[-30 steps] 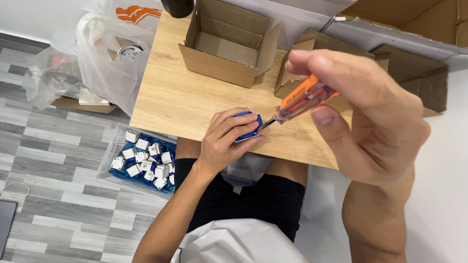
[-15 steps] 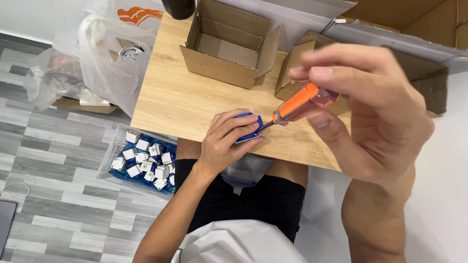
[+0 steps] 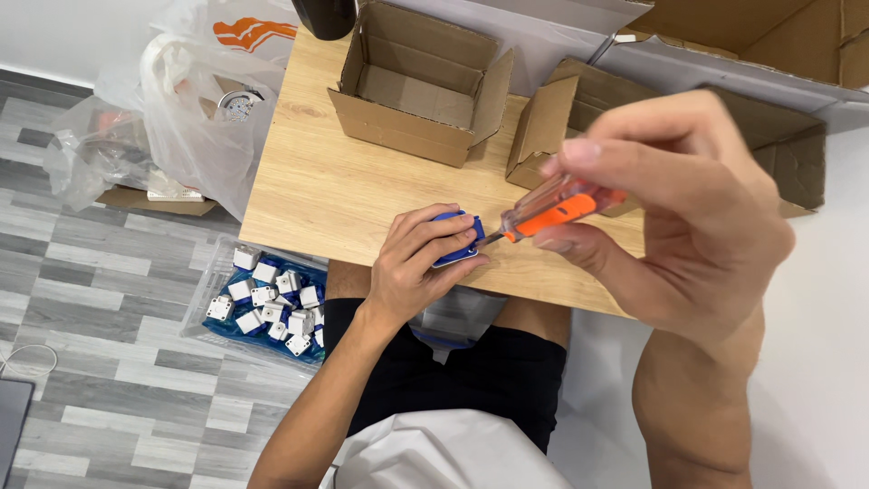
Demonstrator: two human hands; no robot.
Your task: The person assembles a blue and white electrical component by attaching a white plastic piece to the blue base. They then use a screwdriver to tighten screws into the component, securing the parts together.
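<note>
Simply blue-and-white part [image 3: 457, 238], orange-handled screwdriver [image 3: 552, 210].

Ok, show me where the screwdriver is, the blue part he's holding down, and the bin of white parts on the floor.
screwdriver [image 3: 557, 206]: head view, on the orange and clear handle.
blue part [image 3: 460, 237]: head view, on its top face beside the fingers.
bin of white parts [image 3: 210, 281]: head view, on its clear left wall.

Grey wood-look plank floor [image 3: 109, 380], light wooden table [image 3: 335, 195], white wall [image 3: 81, 36]
</note>
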